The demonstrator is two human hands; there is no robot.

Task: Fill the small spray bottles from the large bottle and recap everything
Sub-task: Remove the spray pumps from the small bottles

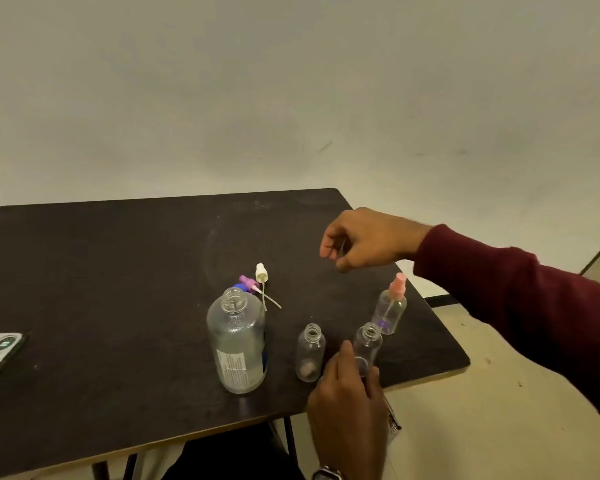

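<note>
Gripping an uncapped clear plastic spray bottle (367, 344) on the dark matte worktop (118, 271), the left hand (349, 386) curls beside the ribbed-neck large bottle (237, 341), while the right hand (364, 239) hovers loosely curled, empty.

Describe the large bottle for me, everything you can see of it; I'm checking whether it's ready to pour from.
The large bottle is clear, plastic by the look of it, round-shouldered with a threaded neck. It has no cap on and its mouth is open. It stands upright on the dark table, near the front edge, left of the small bottles. A white printed label with a bit of blue wraps its lower part. How much liquid it holds cannot be told. Neither hand touches it.
</note>
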